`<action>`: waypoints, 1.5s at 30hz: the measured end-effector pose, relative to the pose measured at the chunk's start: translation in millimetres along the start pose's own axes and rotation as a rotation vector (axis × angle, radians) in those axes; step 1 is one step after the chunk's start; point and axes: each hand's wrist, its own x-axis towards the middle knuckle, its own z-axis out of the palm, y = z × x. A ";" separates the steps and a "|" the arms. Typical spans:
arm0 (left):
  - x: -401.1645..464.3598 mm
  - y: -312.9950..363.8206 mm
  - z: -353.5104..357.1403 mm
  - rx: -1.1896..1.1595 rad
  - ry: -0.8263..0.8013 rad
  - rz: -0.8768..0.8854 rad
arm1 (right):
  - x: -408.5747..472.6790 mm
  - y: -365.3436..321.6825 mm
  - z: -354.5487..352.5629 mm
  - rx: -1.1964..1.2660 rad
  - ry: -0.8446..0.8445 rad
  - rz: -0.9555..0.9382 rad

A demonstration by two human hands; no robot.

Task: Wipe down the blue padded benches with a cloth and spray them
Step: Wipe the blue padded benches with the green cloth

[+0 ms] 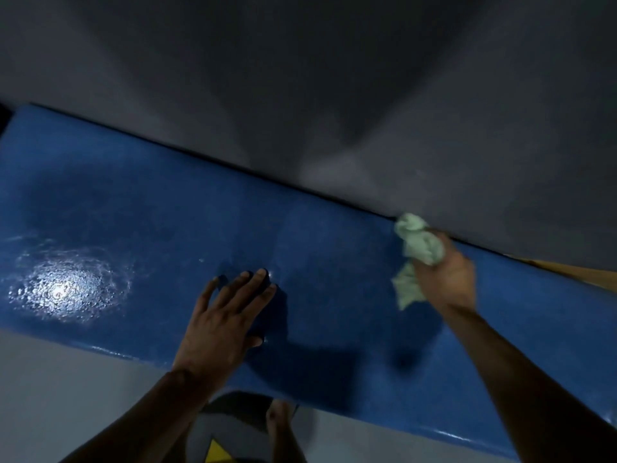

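Observation:
A long blue padded bench runs slantwise across the view against a grey wall. My right hand grips a crumpled pale green cloth near the bench's back edge, on the right. My left hand rests flat on the bench top near the front edge, fingers spread, holding nothing. A bright wet-looking glare patch shines on the bench's left part. No spray bottle is in view.
The grey wall rises right behind the bench. Pale floor lies in front at the lower left. My bare foot and dark shorts show at the bottom. A tan edge pokes out at the right behind the bench.

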 end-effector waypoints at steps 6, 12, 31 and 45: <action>1.6 -9.2 -3.2 -0.034 0.035 0.077 | -15.6 5.0 9.0 0.096 0.265 0.225; 5.6 -30.8 -18.7 -0.048 0.125 0.216 | -25.7 -157.6 101.7 0.290 0.208 0.163; 6.5 -153.5 -46.3 0.024 0.072 0.096 | -27.1 -177.8 111.9 0.136 0.326 0.392; 8.8 -155.6 -47.3 0.014 0.052 0.081 | -47.5 -107.3 79.8 0.117 0.226 0.402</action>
